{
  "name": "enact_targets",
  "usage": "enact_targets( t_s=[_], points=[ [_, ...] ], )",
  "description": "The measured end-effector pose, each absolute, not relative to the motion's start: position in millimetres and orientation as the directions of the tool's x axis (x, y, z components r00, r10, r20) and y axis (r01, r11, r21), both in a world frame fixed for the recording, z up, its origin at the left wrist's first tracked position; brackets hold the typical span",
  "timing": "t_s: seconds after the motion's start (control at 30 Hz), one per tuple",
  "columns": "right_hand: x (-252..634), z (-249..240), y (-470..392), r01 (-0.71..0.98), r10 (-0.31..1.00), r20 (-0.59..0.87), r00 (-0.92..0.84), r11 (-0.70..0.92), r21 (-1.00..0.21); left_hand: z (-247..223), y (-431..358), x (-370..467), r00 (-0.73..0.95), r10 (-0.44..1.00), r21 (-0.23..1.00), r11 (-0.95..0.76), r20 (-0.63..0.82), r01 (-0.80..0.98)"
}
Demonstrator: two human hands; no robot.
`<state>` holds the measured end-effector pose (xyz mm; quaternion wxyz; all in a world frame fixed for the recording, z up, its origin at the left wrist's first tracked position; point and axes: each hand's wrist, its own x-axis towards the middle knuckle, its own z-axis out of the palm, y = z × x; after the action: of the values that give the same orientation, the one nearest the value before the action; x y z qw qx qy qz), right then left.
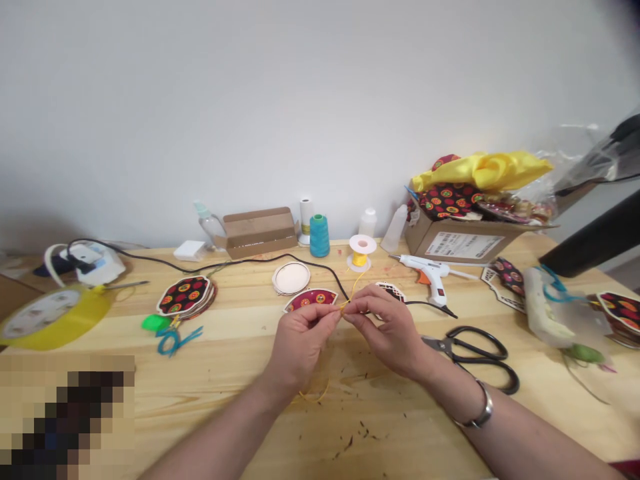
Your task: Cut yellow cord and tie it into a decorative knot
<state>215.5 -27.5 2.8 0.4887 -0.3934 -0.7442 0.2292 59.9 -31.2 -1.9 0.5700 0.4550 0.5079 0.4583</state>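
Note:
My left hand (307, 337) and my right hand (383, 327) meet at the fingertips over the middle of the table. Both pinch a thin yellow cord (356, 287), which runs back from my fingers to a white spool (363, 244) wound with yellow. A loose loop of the cord hangs below my left hand. Just behind my hands lies a dark red patterned fabric piece (311, 299) with a pale edge. A second patterned piece (391, 291) is partly hidden by my right hand.
Black-handled scissors (480, 353) and a white glue gun (429, 275) lie at right. A cardboard box (457, 240) of fabric stands behind them. A teal thread cone (319, 237) is at the back. Stacked patterned pieces (185, 296) and yellow tape (83, 321) lie left. A black cable (250, 262) crosses the table.

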Motion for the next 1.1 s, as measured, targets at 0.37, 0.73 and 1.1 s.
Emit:
enact_targets(
  t_s=[0.37, 0.73, 1.1],
  points=[
    [212.5, 8.0, -30.2, 0.338, 0.901, 0.410, -0.142, 0.433, -0.835, 4.8, -31.2, 60.7, 0.028, 0.999, 0.994, 0.036, -0.039, 0.100],
    [215.1, 7.1, -27.0, 0.345, 0.900, 0.417, -0.131, 0.435, -0.831, 6.9, -32.8, 61.7, 0.015, 1.000, 0.996, 0.014, -0.015, 0.084],
    [217.3, 3.9, -20.5, 0.291, 0.910, 0.386, -0.149, 0.413, -0.863, 2.5, -31.0, 60.9, 0.085, 0.983, 0.981, 0.171, -0.164, -0.093]
  ],
)
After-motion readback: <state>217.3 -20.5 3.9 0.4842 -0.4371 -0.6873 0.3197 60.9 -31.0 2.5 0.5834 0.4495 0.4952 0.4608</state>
